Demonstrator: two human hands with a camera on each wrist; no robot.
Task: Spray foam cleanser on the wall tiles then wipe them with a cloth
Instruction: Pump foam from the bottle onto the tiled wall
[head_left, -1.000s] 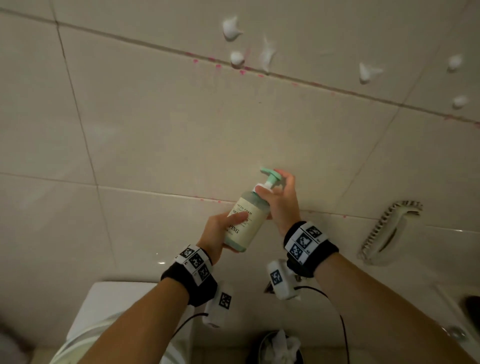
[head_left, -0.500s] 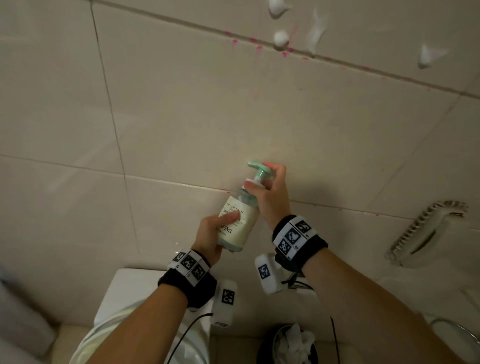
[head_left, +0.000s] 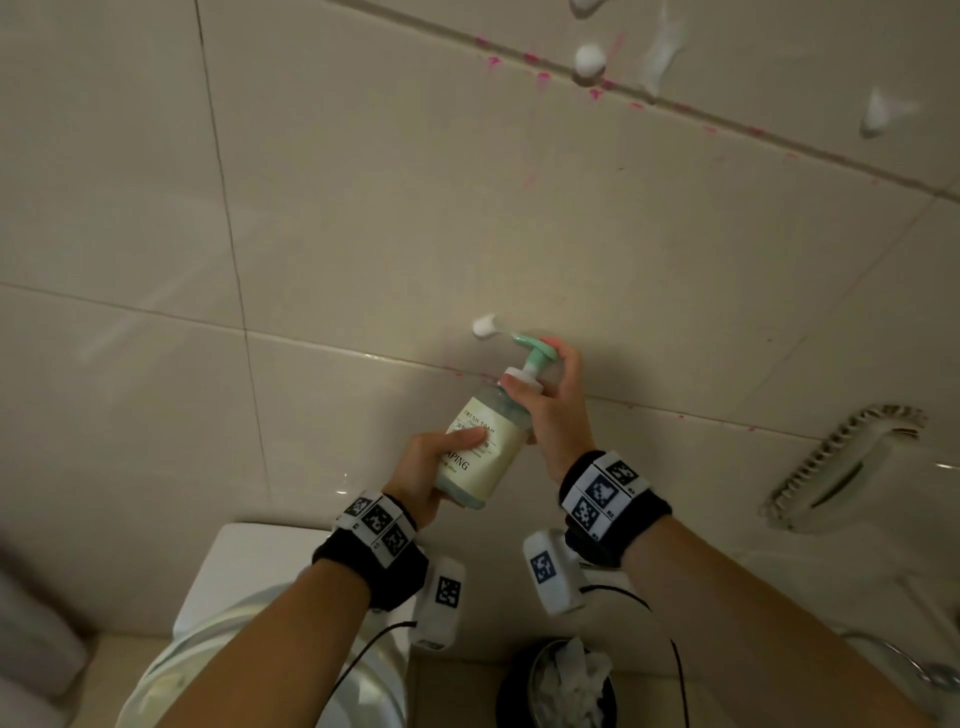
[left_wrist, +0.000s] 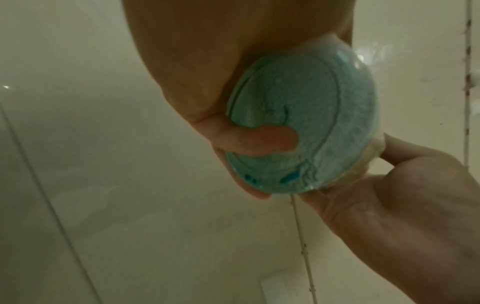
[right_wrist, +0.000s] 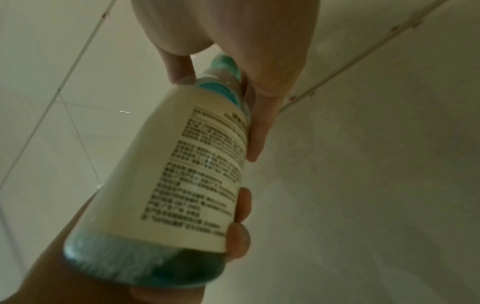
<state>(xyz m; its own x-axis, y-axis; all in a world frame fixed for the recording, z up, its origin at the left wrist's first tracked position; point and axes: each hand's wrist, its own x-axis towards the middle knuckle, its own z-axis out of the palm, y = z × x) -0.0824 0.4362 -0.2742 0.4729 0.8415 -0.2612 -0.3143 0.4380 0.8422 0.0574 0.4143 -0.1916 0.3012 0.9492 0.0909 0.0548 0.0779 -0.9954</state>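
Bottle: foam cleanser bottle (head_left: 485, 454) tilted, nozzle toward the wall tiles (head_left: 363, 208).
Left hand (head_left: 423, 467): fingers wrapped round the bottle's base.
Right hand (head_left: 553, 400): fingers clamped on the pump head (head_left: 535, 351).
Foam: fresh blob (head_left: 484, 326) at the nozzle; more blobs (head_left: 589, 60) near the wall's upper right.

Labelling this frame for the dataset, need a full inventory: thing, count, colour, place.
foam bottle: 1, pale green with cream label, tilted toward the wall, in both hands
pump head: 1, mint, nozzle at the wall
foam blobs: 1 at the nozzle, several more top right, white
wall tiles: beige, pink marks along the grout
toilet: 1, white, bottom left
bin: 1, dark, white tissue inside, bottom centre
wall holder: 1, pale, right
wrist bands: 2, black, white tags
left hand: grip on the bottle's base
right hand: on neck and pump
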